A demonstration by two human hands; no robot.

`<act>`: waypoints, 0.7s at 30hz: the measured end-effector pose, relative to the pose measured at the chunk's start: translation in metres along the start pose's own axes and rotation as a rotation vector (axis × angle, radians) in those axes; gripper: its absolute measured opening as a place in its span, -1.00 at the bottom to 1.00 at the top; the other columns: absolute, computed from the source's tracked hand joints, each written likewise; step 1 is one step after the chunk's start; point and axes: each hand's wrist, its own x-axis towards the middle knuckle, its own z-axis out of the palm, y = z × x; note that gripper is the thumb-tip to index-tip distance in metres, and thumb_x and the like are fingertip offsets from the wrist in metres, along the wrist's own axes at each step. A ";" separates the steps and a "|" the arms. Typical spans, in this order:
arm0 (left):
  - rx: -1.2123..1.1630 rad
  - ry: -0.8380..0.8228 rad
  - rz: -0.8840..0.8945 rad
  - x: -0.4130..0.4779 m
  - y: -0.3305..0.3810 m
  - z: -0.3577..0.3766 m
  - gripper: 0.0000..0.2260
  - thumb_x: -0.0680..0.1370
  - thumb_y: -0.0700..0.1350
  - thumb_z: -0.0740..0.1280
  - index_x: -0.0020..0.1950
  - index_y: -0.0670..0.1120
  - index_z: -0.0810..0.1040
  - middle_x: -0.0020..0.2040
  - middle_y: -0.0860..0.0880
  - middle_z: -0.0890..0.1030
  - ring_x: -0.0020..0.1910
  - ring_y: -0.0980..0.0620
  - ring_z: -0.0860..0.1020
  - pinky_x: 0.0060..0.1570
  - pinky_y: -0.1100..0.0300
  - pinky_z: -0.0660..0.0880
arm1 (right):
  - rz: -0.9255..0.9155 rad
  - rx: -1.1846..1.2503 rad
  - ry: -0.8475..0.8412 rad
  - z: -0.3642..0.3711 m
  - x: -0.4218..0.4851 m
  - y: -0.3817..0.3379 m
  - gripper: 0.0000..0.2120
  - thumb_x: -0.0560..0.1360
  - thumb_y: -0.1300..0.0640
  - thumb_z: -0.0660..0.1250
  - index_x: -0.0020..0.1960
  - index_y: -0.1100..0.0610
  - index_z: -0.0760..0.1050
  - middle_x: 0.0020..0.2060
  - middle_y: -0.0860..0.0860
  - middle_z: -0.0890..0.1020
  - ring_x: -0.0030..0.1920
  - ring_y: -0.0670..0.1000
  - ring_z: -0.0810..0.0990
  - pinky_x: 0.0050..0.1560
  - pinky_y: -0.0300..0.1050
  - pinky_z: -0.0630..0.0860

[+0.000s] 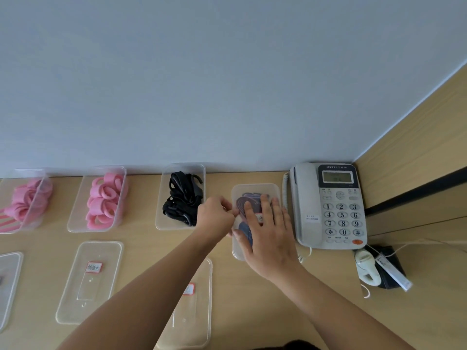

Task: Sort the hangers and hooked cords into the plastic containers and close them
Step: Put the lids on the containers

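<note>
Two hands work the box [236, 254] just left of the phone [328, 205]: right hand [267, 233] spread flat on its lid [254, 188], left hand [214, 216] pinching the lid's edge. Uneven pressure could leave a corner unsealed.

Just the keypad is legible, folks
We can read 1–9, *, 0 and # on the phone [307, 205] keys; the red-edged label [94, 267] on the lid [75, 299] is too blurry.
</note>
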 end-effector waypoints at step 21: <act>0.730 -0.147 0.538 0.010 0.006 -0.016 -0.41 0.66 -0.14 0.35 0.64 0.14 0.23 0.65 0.18 0.19 0.54 -0.01 0.37 0.37 0.00 0.45 | 0.026 -0.097 -0.130 0.001 -0.002 -0.004 -0.08 0.44 -0.55 -0.24 0.62 -0.04 -0.24 0.58 0.25 -0.29 0.57 0.27 -0.34 0.56 0.21 -0.29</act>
